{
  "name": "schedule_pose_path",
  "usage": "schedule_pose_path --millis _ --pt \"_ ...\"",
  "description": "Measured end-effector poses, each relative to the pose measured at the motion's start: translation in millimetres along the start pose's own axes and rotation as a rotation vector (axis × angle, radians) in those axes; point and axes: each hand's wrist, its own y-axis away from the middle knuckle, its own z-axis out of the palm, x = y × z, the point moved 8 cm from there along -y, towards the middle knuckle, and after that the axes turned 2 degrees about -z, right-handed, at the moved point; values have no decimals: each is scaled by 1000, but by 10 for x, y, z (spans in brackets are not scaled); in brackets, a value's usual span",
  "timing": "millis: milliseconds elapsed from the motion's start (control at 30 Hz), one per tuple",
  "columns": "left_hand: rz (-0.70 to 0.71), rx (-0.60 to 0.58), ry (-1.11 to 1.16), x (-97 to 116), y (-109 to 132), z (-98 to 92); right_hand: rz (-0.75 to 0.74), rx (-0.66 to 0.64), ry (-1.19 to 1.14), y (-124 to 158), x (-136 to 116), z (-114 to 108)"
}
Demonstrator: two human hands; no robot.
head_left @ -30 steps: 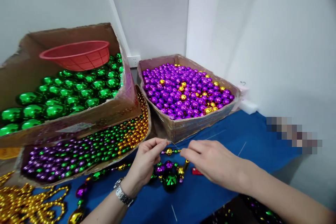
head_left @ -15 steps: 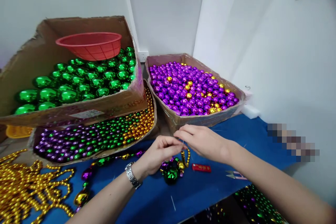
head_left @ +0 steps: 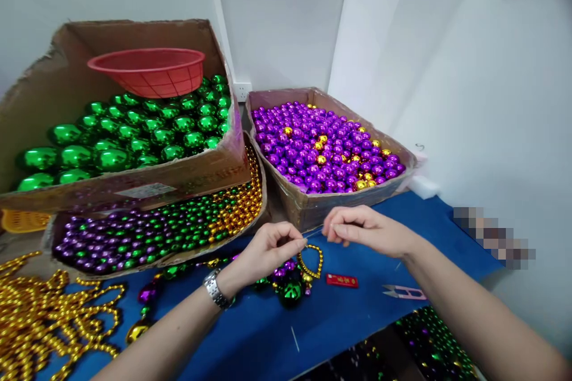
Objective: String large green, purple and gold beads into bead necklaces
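Observation:
My left hand (head_left: 276,250), with a silver watch (head_left: 215,289) on its wrist, pinches a thin clear thread at the top of a small gold bead loop (head_left: 311,262). To its right, my right hand (head_left: 364,231) has its fingers closed, and the thread runs toward them. Below my left hand, a cluster of green, purple and gold balls (head_left: 291,292) rests on the blue table. A red packet (head_left: 342,280) lies to the right of the loop.
Boxes hold green balls (head_left: 114,159), purple and gold balls (head_left: 330,149), and small mixed beads (head_left: 152,235). A red basket (head_left: 154,74) sits on the green balls. Gold strands (head_left: 58,321) lie at left, thread snips (head_left: 404,292) at right.
My hands have moved apart, the right one going up and to the right. The gold loop now hangs rounder and more visible beneath my left fingertips.

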Motion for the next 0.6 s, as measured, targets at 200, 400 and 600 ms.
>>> schedule_pose_path --millis 200,400,600 --pt "206 2 -157 217 -73 112 -184 366 -713 -212 -16 161" --pt "310 -13 -206 518 -186 117 -262 540 -928 -409 -386 -26" --pt "310 3 -159 967 -164 25 -363 624 -827 -415 -1049 -369"
